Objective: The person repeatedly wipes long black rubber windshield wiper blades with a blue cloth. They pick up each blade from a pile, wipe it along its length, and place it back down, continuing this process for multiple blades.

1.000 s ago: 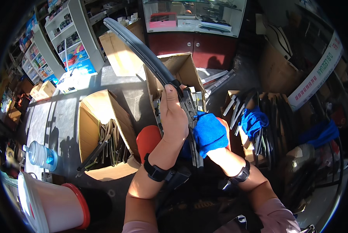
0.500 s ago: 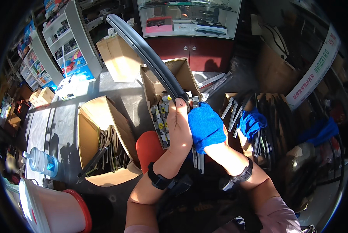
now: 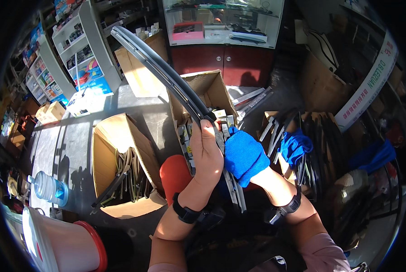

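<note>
Wiper blade [image 3: 166, 75], long curved black rubber-and-metal, clamped by bare left hand [image 3: 207, 152] and blue-gloved right hand [image 3: 244, 156].

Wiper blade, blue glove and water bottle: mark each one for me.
wiper blade [image 3: 162, 72], head view, on the middle of its dark curved strip.
blue glove [image 3: 244, 156], head view, on its back.
water bottle [image 3: 51, 189], head view, on its clear body.

Open cardboard box of dark strips [image 3: 121, 174] at eight o'clock, plastic water bottle [image 3: 48, 189] beyond it; glass display cabinet [image 3: 223, 20] at twelve, shelving [image 3: 82, 50] at ten.
</note>
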### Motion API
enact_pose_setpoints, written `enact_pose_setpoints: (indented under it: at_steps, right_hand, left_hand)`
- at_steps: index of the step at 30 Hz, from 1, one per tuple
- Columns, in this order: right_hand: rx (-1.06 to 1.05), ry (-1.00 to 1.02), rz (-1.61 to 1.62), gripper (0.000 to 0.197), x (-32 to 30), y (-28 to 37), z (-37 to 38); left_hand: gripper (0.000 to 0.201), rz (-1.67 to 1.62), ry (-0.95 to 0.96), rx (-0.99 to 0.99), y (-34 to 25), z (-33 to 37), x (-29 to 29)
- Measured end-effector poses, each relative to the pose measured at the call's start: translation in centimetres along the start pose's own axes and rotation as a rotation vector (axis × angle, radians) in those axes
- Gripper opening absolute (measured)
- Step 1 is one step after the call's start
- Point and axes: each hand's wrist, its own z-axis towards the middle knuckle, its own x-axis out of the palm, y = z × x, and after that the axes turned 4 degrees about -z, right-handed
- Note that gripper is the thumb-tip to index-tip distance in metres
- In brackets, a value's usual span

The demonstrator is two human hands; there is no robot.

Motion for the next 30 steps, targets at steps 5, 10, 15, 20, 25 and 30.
enact_pose_setpoints:
  at_steps: [5, 10, 15, 20, 25, 30]
  right_hand:
    - [-0.347, -0.043, 0.294, 0.019, 1.2, -3.8, -1.7]
    - [-0.065, -0.271, 1.034, 0.042, 2.3, -3.0, -0.7]
    - [-0.110, -0.135, 0.322, 0.038, 0.3, -1.5, 3.8]
    - [-0.181, -0.104, 0.481, 0.035, 1.5, -1.4, 4.9]
    - [-0.189, -0.099, 0.614, 0.032, 0.8, -1.7, 4.3]
    - [-0.272, -0.299, 0.669, 0.029, -1.7, -1.7, 3.2]
  left_hand:
    - [0.041, -0.291, -0.100, -0.158, -0.7, 0.7, -0.6]
    - [0.045, -0.470, 0.060, -0.274, -2.3, 2.2, -1.7]
    - [0.040, -0.689, 0.024, -0.434, 0.2, -1.3, -0.5]
    - [0.044, -0.448, -0.105, -0.627, -1.8, -0.1, -1.3]
    - [0.050, -0.689, 0.380, -0.610, -2.5, 1.3, -3.8]
    - [0.042, -0.065, 0.114, -0.532, -2.9, 0.5, 0.5]
